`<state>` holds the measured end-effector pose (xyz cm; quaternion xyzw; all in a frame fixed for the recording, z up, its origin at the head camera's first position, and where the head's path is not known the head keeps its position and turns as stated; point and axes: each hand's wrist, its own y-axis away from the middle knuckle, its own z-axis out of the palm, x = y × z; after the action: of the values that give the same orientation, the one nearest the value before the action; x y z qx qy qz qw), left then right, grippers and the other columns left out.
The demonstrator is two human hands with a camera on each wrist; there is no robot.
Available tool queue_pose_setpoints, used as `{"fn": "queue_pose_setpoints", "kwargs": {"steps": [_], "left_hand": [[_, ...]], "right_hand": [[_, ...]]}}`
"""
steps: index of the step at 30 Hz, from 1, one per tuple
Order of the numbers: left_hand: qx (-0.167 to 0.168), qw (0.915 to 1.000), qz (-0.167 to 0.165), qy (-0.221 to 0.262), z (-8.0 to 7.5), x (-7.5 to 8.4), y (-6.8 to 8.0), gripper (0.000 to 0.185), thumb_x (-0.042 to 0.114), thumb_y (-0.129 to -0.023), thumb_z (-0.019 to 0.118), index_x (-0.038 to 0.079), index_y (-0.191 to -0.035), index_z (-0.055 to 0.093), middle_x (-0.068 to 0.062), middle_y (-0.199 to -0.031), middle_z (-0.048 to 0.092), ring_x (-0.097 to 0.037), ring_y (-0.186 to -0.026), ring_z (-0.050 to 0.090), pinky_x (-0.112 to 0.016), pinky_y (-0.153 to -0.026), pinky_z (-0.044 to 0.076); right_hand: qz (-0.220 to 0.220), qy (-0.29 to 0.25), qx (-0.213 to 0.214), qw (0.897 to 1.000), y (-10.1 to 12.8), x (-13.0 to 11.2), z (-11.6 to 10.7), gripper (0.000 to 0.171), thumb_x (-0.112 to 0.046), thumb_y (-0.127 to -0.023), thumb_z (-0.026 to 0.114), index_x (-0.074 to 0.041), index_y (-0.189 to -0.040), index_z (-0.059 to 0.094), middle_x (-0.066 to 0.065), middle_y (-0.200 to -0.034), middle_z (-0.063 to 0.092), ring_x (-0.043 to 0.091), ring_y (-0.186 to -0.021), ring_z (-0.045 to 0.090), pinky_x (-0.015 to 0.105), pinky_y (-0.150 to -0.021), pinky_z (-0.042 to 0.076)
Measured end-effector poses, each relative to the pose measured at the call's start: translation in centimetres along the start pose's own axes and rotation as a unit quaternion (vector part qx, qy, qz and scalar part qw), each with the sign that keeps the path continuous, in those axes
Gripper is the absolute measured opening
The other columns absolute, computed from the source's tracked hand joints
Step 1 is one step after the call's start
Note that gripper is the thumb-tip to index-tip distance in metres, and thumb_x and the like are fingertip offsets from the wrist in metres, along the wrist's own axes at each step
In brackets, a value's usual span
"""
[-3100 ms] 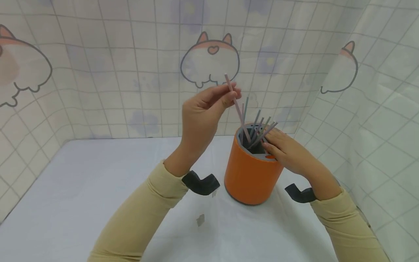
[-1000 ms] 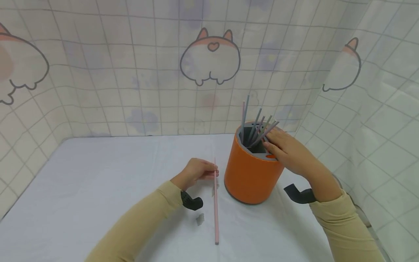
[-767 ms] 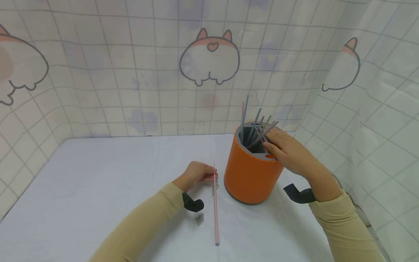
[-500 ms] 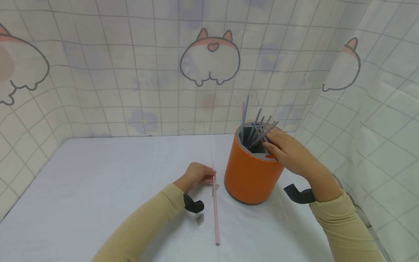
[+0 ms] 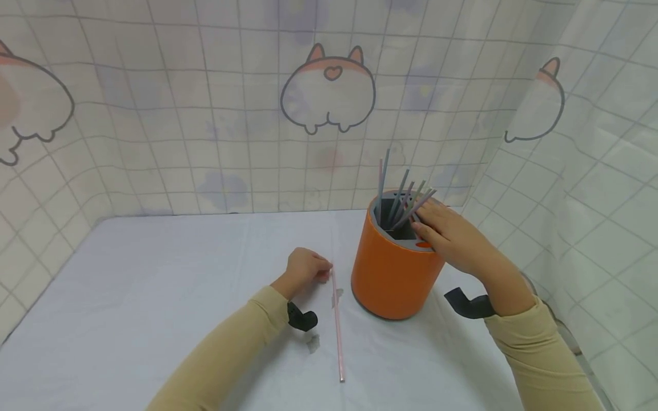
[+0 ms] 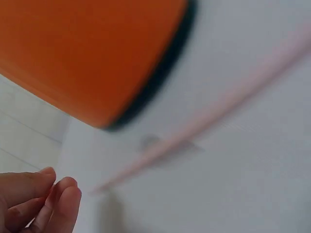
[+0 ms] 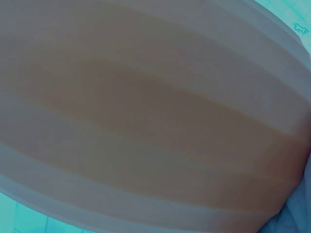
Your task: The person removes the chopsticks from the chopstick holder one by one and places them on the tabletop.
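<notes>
A pink straw [image 5: 337, 325] lies lengthwise on the white table, left of an orange pen holder [image 5: 393, 279]. My left hand [image 5: 307, 265] is at the straw's far end. In the left wrist view its fingertips [image 6: 70, 187] stand just beside the tip of the straw [image 6: 209, 121], with nothing held between them. My right hand [image 5: 452, 234] grips the pen holder's right rim, thumb toward the opening; the other fingers are partly hidden. Several straws [image 5: 397, 200] in blue, purple, pink and pale green lean inside the grey-lined holder. A curved, blurred surface fills most of the right wrist view.
The white table cover [image 5: 169, 285] extends to the left and front. Small grey patches [image 5: 313, 343] show on it near the straw. A gridded curtain [image 5: 205, 142] with animal drawings hangs behind and at both sides, close to my right arm.
My left hand carried the pink straw from above the holder down onto the table, then let it go and drew slightly left. My right hand kept its grip on the holder.
</notes>
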<state>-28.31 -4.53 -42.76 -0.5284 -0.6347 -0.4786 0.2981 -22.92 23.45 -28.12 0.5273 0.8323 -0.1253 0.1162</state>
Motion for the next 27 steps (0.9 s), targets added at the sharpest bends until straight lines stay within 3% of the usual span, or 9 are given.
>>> {"fn": "queue_pose_setpoints", "kwargs": {"steps": [4, 10, 17, 27], "left_hand": [[0.003, 0.9973, 0.052, 0.051, -1.0, 2.6, 0.4, 0.022, 0.014, -0.092, 0.071, 0.0, -0.109, 0.074, -0.014, -0.101, 0.076, -0.016, -0.082, 0.074, -0.029, -0.085, 0.061], [-0.011, 0.9765, 0.16, 0.144, -2.6, 7.6, 2.3, 0.035, 0.019, -0.093, 0.07, 0.003, -0.123, 0.068, -0.015, -0.119, 0.072, -0.026, -0.109, 0.071, -0.035, -0.101, 0.055], [-0.002, 0.9578, 0.253, 0.136, -3.7, 11.2, 3.8, 0.036, 0.027, -0.093, 0.07, 0.009, -0.125, 0.068, -0.004, -0.122, 0.071, -0.018, -0.115, 0.066, -0.036, -0.108, 0.05], [0.002, 0.9361, 0.328, 0.127, -3.5, 14.8, 5.2, 0.035, 0.023, -0.092, 0.072, 0.011, -0.126, 0.068, -0.002, -0.121, 0.072, -0.011, -0.112, 0.066, -0.028, -0.101, 0.054]], "right_hand": [[-0.003, -0.002, 0.005, 1.0, 0.1, 0.0, 0.0, 0.057, -0.036, -0.107, 0.037, -0.007, -0.156, 0.029, 0.016, -0.165, 0.023, 0.041, -0.153, 0.016, 0.063, -0.123, 0.015], [0.0, 0.003, 0.002, 1.0, 0.1, 0.0, -0.1, 0.057, -0.037, -0.107, 0.036, -0.008, -0.156, 0.028, 0.016, -0.165, 0.023, 0.04, -0.153, 0.016, 0.062, -0.123, 0.014], [0.005, 0.0, -0.005, 1.0, 0.0, 0.0, 0.0, 0.059, -0.038, -0.107, 0.036, -0.007, -0.156, 0.027, 0.017, -0.165, 0.022, 0.041, -0.153, 0.015, 0.062, -0.124, 0.014], [0.014, -0.003, -0.013, 1.0, 0.0, -0.1, -0.1, 0.06, -0.04, -0.107, 0.034, -0.006, -0.156, 0.026, 0.017, -0.165, 0.02, 0.041, -0.154, 0.012, 0.062, -0.124, 0.012]]}}
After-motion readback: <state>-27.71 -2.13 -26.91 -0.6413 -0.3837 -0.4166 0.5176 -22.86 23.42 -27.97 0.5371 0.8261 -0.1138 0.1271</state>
